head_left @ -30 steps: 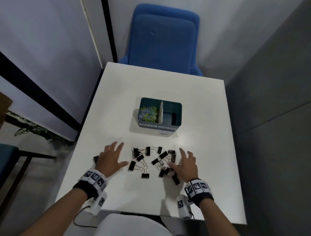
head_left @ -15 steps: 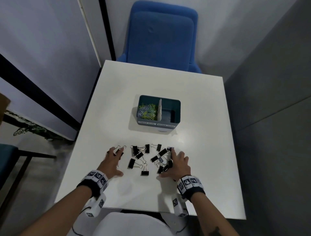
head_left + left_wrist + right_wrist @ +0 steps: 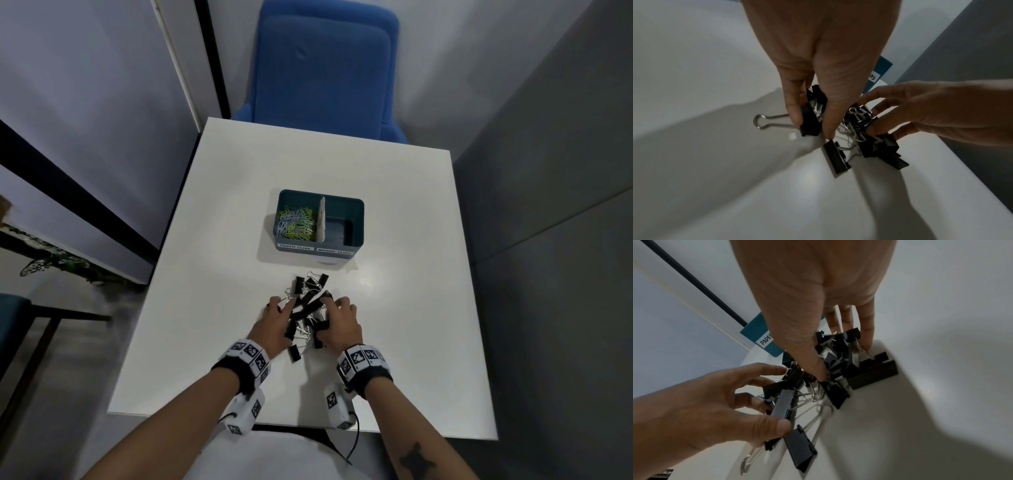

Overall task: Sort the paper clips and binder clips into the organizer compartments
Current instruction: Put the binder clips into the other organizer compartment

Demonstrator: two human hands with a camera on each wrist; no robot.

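Note:
A teal two-compartment organizer (image 3: 358,219) stands mid-table. Its left compartment holds coloured paper clips (image 3: 296,222); the right one, labelled for binder clips, looks bare. Several black binder clips (image 3: 307,301) lie bunched in one pile in front of it. My left hand (image 3: 279,313) grips the pile's left side, thumb and finger pinching a clip (image 3: 810,121). My right hand (image 3: 337,313) curls round the right side, thumb and fingers (image 3: 867,344) pressed into the clips (image 3: 871,374). One clip (image 3: 294,353) lies between my wrists.
The white table (image 3: 394,325) is bordered by a blue chair (image 3: 325,68) at the far edge, a grey partition (image 3: 548,171) on the right and a pale wall on the left. My wrists hover close to the near edge.
Both hands have swept inward from a spread position. The binder clips that lay scattered in a row are now pushed together into one pile between the hands.

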